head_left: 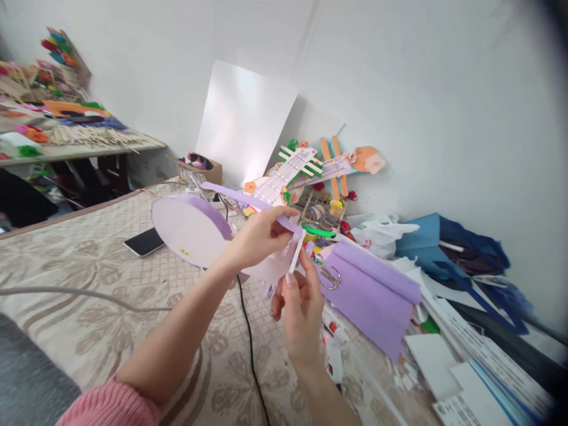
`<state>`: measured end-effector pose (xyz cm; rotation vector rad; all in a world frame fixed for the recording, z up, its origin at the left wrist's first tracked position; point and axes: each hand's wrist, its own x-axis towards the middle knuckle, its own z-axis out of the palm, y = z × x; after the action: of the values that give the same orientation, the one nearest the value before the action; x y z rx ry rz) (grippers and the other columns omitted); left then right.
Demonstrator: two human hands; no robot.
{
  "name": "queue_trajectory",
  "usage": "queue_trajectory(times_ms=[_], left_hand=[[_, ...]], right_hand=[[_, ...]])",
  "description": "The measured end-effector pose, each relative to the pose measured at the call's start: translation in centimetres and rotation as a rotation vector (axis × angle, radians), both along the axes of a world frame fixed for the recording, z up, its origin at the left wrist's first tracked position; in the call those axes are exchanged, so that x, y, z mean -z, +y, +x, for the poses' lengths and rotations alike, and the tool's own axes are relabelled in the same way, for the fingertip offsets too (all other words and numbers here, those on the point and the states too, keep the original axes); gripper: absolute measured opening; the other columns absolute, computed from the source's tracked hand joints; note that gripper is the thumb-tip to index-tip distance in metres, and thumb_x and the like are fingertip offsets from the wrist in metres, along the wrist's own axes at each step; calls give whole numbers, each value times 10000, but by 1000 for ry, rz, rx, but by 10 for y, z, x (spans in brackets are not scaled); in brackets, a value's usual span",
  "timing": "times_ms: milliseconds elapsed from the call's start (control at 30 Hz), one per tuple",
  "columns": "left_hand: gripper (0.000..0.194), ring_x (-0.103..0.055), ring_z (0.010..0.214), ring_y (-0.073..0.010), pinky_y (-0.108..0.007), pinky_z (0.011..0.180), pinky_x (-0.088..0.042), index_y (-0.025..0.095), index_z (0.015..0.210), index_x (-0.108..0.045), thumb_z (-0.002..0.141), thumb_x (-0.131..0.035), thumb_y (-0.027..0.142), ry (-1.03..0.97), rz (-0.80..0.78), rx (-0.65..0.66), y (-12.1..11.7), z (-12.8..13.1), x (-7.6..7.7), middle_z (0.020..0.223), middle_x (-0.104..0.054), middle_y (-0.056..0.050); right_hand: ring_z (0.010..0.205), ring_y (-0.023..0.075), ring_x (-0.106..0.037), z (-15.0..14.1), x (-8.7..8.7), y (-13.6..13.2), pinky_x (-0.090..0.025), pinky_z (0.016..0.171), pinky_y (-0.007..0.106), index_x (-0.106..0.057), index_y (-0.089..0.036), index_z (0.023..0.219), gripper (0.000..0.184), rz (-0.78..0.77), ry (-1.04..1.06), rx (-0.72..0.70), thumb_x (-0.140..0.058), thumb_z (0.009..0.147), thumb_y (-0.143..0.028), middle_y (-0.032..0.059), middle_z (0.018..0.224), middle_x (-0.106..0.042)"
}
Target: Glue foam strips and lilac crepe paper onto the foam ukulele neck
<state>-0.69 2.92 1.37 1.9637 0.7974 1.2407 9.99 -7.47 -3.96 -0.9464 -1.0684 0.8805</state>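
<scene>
White walls close off the back of a craft room, and a desk under a beige patterned cloth carries everything. Nearest the camera, the right hand rises just below the lilac oval paper craft — its fingers are pinched shut on a thin white strip that stands nearly upright against the craft's right end. The left hand, arm in a pink sleeve, holds that same end, thumb and fingers closed on the purple band that runs around the craft's rim and trails off up-left. A black cable runs under the craft toward the camera. Right of the craft lie a white glue gun, gold scissors and folded purple paper; left of it, a black phone. Behind the craft a paper guitar leans by a white board — beyond, far left, a shelf of colourful crafts.
</scene>
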Motion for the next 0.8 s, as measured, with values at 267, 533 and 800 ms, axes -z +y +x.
queue_trajectory(times_ms=[267, 533, 800], left_hand=[[467, -658, 684, -135, -252, 630, -539, 148, 1228, -601, 765, -567, 100, -6, -13, -5, -1, 0, -1, 784, -697, -14], [457, -634, 656, -121, -234, 603, -512, 158, 1206, -604, 758, -564, 75, -22, -7, -3, -3, 1, -3, 758, -682, 2], [456, -609, 655, -108, -218, 599, -497, 137, 1207, -608, 759, -558, 68, -9, -11, -18, -4, 2, -5, 755, -664, 1]], right_hand=[[380, 62, -436, 3, -1, 0, -364, 350, 182, -443, -230, 1433, 538, -7, -59, -24, -573, 947, -422, -107, 599, -481], [380, 66, -435, 3, 1, -2, -371, 351, 181, -424, -214, 1449, 564, 0, -102, -10, -579, 941, -403, -106, 587, -484], [375, 68, -444, 3, 0, -1, -377, 349, 184, -426, -205, 1450, 569, 3, -109, -3, -577, 942, -412, -105, 583, -479]])
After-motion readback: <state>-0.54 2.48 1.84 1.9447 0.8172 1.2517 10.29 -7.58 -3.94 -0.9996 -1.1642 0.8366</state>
